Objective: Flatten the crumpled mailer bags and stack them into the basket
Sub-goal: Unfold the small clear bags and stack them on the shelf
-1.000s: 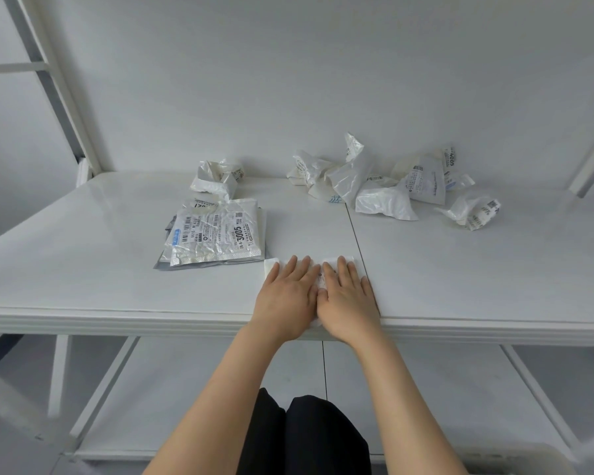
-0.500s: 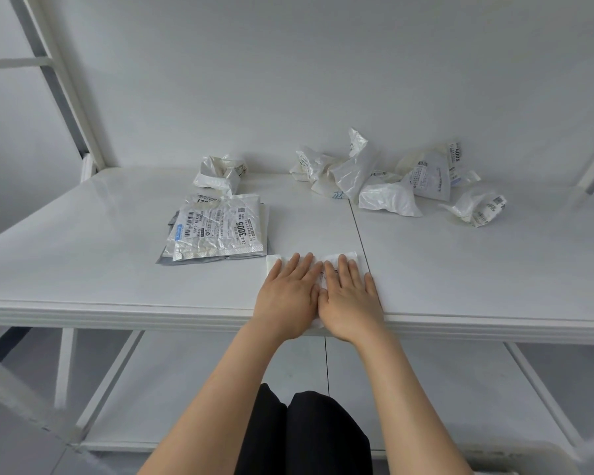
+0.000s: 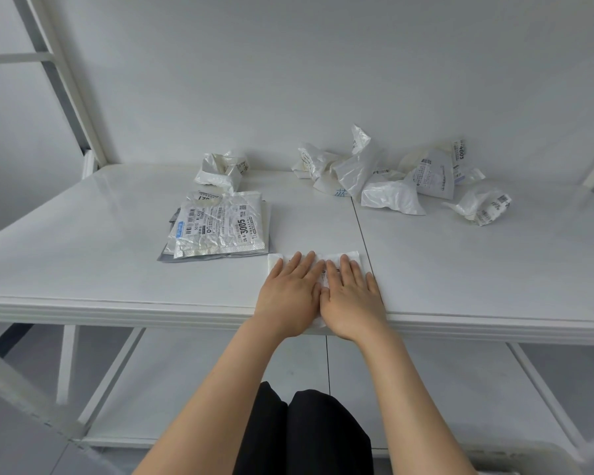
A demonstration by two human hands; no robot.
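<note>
Along the white tabletop's (image 3: 100,252) near edge, I pressed my left hand (image 3: 290,293) and right hand (image 3: 352,296), fingers straight, on one white plastic mailer bag (image 3: 272,260). One stack of flattened labelled bags (image 3: 220,228) lay to its left, and about six crumpled bags (image 3: 391,197) sat by the far edge.

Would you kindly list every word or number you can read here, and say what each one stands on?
"3005": label on the top bag of the flat stack.
"4005": label on the crumpled bag at the back right.
A blue character on another crumpled bag: too unclear to read.
Barcodes and fine print on all labels: too small to read.
</note>
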